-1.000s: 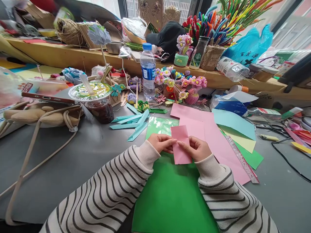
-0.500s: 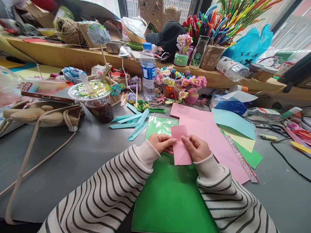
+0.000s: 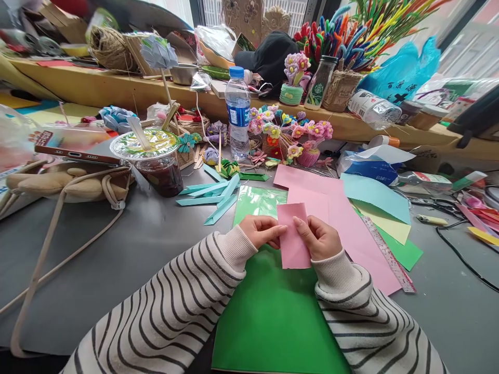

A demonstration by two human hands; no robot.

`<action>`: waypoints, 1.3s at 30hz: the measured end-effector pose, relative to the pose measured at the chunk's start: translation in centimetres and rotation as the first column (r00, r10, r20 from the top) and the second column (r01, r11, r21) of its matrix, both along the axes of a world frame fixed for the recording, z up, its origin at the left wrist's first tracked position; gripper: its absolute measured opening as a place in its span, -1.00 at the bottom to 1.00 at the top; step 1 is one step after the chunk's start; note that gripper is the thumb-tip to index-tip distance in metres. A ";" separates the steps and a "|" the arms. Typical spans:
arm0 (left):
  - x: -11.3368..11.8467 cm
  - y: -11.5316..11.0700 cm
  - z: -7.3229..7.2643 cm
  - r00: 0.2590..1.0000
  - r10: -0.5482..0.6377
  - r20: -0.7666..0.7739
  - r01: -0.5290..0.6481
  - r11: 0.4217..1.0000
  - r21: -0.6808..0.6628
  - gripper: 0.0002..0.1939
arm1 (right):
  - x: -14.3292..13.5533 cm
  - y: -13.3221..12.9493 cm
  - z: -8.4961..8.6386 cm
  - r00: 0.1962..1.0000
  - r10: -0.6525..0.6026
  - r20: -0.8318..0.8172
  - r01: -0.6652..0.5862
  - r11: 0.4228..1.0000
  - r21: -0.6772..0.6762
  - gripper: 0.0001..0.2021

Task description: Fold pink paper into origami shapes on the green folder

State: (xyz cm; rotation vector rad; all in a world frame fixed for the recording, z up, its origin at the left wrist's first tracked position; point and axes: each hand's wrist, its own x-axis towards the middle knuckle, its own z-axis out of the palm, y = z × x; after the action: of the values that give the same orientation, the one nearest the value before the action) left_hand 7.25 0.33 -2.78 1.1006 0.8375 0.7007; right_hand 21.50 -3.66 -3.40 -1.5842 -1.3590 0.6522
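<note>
A small pink paper rectangle [image 3: 293, 249] is held up between my two hands, its long side roughly upright. My left hand [image 3: 262, 231] pinches its left edge between thumb and fingers. On the right edge, my right hand [image 3: 320, 238] grips it with the thumb lying across the front. The fingers behind the paper are hidden. Beneath my hands lies a green sheet or board [image 3: 273, 317]. Larger pink sheets [image 3: 343, 218] spread out behind and to the right, with a clear patterned ruler [image 3: 390, 257] along their right edge.
Folded light-blue paper strips [image 3: 220, 200] lie left of the green board. A lidded drink cup [image 3: 156, 166] and a water bottle [image 3: 237, 114] stand behind. Blue sheets [image 3: 376, 197], scissors [image 3: 436, 205] and a black cable [image 3: 463, 259] are on the right. A crowded ledge [image 3: 265, 104] runs along the back.
Both hands and the small pink paper have shifted very slightly to the right and down in view. The grip on the paper looks the same.
</note>
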 end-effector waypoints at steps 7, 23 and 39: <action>0.1 0.0 0.5 0.994 0.110 0.001 -0.110 0.994 -0.024 -0.71 | -0.2 0.0 0.0 0.999 -0.009 0.042 0.009 1.000 -0.004 -0.59; 0.0 0.3 0.0 0.999 0.046 0.012 -0.045 0.995 -0.084 -0.70 | 0.0 0.0 0.3 0.992 0.017 0.126 -0.022 0.999 0.039 -0.60; -0.1 0.1 0.3 0.999 0.026 0.039 -0.022 0.996 -0.088 -0.71 | -0.1 -0.2 0.1 0.983 -0.041 0.178 0.024 0.995 0.093 -0.61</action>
State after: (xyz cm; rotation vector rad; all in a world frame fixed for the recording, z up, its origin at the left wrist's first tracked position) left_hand 7.20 0.41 -2.51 0.9965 0.8404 0.6981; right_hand 21.41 -3.87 -3.26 -1.6197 -1.4699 0.4294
